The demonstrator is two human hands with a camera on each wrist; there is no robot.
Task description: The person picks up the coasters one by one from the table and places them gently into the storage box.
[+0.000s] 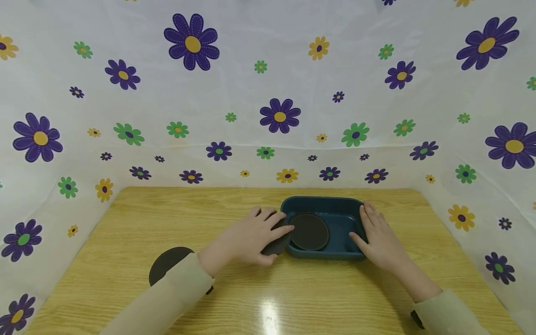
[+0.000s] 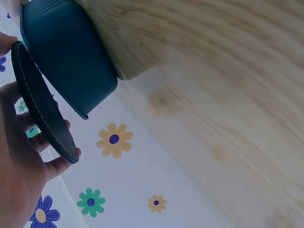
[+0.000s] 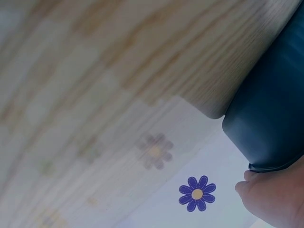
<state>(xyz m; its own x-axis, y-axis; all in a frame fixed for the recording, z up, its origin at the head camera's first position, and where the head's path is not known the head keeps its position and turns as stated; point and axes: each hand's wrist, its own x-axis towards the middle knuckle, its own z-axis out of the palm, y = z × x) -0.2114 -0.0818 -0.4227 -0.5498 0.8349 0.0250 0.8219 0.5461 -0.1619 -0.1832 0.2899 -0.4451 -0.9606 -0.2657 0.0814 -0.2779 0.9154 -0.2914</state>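
Observation:
My left hand (image 1: 259,235) holds a round black coaster (image 2: 45,107) with a stitched edge, thumb and fingers round its sides. In the left wrist view this coaster is tilted beside a dark blue plastic basin (image 2: 71,52). Another black coaster (image 1: 309,231) lies inside the left part of the basin. At the basin's right end, my right hand (image 1: 378,237) grips the rim, the thumb on the inner side and the fingers along the edge. The right wrist view has only part of that hand, at the basin's corner.
One more round black piece (image 1: 169,261) lies on the wooden table (image 1: 188,209), partly hidden under the left sleeve (image 1: 167,293). A white cloth with flowers (image 1: 234,83) hangs behind the table and along both sides.

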